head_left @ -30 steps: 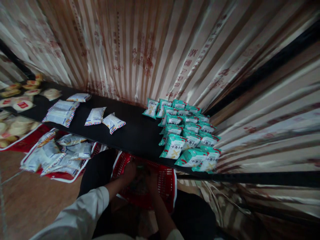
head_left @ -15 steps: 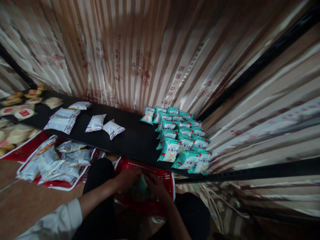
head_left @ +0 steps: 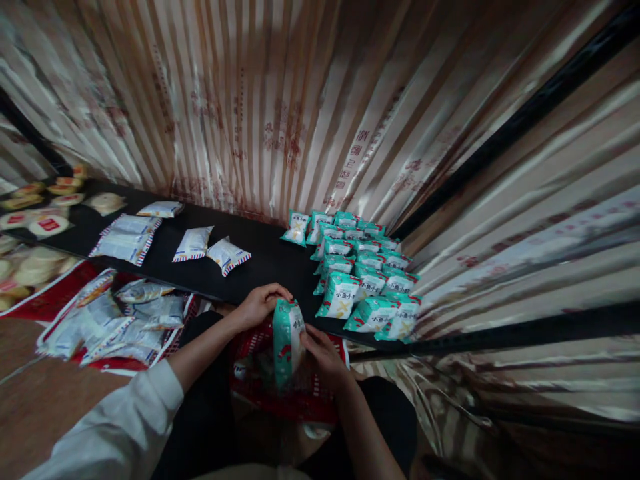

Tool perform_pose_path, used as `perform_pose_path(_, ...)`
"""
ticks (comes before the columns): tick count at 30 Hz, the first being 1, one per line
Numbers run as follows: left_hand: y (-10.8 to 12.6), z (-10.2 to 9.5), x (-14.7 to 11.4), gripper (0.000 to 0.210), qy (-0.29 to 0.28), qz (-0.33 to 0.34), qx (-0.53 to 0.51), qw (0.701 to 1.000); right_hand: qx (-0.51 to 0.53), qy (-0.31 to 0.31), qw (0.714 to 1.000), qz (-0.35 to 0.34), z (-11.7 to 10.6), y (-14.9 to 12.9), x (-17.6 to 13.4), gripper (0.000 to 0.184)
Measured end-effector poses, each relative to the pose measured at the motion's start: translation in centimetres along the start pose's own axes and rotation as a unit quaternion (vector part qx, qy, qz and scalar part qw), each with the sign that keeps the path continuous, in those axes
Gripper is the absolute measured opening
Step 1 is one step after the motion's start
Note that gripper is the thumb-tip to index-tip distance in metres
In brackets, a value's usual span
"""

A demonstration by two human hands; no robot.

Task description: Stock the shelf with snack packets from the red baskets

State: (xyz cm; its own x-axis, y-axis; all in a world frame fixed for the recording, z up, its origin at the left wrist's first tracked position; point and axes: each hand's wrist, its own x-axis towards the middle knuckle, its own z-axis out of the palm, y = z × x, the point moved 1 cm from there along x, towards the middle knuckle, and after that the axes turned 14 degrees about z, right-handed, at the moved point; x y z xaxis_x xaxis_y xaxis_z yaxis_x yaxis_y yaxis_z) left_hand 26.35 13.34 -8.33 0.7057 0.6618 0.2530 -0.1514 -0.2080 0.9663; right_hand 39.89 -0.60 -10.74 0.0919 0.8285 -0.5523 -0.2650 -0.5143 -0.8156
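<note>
A teal-and-white snack bag [head_left: 285,343] stands upright between my hands, above a red bag [head_left: 250,393] in front of my knees. My left hand [head_left: 263,305] is closed on the snack bag's top edge. On its right side, my right hand [head_left: 323,353] grips it with the thumb along the white face. Several matching snack bags [head_left: 370,280] stand in close rows at the right end of the black shelf [head_left: 265,267]. What lies deep in the red bag is dark and hard to make out.
White packets [head_left: 127,239] with striped edges lie on the shelf at left, near pale round packages [head_left: 50,223]. Below the shelf, a red-and-white bag [head_left: 70,320] holds more white packets. Striped curtain [head_left: 280,120] hangs behind, and a black post [head_left: 500,133] slants at right.
Both hands have risen out of the red bag, bringing up a teal-and-white snack bag. The packets on the shelf have kept their places.
</note>
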Motion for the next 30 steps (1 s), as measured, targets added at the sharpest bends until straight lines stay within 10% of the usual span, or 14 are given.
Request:
perform_pose_path(6, -1.0, -0.7, -0.9, 0.037, 0.172, -0.077, -0.018, 0.982, 0.053, 0.101, 0.992, -0.054, 1.8, -2.1, 2.2, 0.04)
perform_pose_path(16, -4.7, 0.3, 1.9, 0.043, 0.131, -0.083, 0.078, 0.985, -0.152, 0.376, 0.896, -0.18, 1.6, -5.1, 8.4, 0.05)
perform_pose_path(30, -6.5, -3.8, 14.1, 0.038, 0.123, -0.106, 0.298, 0.941, -0.298, 0.415, 0.815, -0.274, 2.1, -8.3, 16.9, 0.057)
